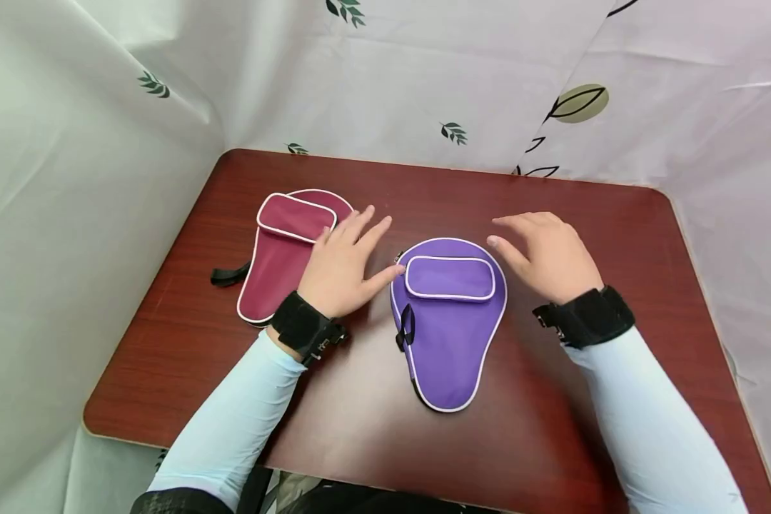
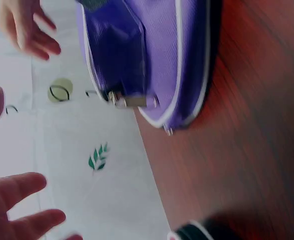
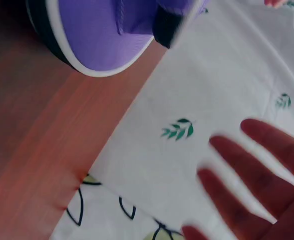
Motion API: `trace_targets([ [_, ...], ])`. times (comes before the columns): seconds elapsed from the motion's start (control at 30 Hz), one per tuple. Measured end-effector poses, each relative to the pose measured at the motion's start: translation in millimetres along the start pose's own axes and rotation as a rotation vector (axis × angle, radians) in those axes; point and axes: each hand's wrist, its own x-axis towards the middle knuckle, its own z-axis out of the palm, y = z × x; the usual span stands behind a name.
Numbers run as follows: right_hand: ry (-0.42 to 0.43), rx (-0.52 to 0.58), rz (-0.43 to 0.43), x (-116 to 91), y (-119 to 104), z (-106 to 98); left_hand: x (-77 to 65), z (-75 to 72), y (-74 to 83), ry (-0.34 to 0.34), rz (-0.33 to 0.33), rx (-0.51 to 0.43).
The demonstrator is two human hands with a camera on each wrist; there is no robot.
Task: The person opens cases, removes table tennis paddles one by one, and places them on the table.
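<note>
A purple paddle-shaped case (image 1: 446, 343) with white piping lies flat on the table, its rounded wide end away from me and a small pocket on top. My left hand (image 1: 343, 275) hovers with spread fingers between it and a maroon case (image 1: 279, 275) of the same shape, the thumb tip overlapping the purple case's left edge in the head view. My right hand (image 1: 546, 253) is held off to the right of the purple case, fingers extended and holding nothing. In the left wrist view the purple case's pocket (image 2: 162, 50) shows a zipper pull (image 2: 134, 101) at its edge.
The brown wooden table (image 1: 585, 442) has rounded corners. White cloth (image 1: 385, 86) with leaf prints hangs behind it and along both sides. A black strap (image 1: 229, 275) sticks out left of the maroon case, and a black strap loop (image 1: 407, 327) lies on the purple one.
</note>
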Motion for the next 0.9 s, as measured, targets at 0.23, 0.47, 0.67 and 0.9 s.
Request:
trace_targets([
  [0.23,-0.075,-0.061,-0.264,51.1,8.2,1.8,-0.3,16.7,35.9,0.029,0.306,-0.062],
  [0.47,-0.217,-0.076,-0.448,98.2,10.2,25.0,-0.8,40.2,70.2,-0.083,0.425,0.021],
  [0.67,-0.337,-0.110,-0.567,125.7,-0.6,45.4,-5.2,46.9,80.2,-0.074,0.418,0.096],
  [0.9,-0.479,-0.149,-0.595,151.2,-9.0,65.8,-9.7,59.7,84.4,0.051,0.443,0.172],
])
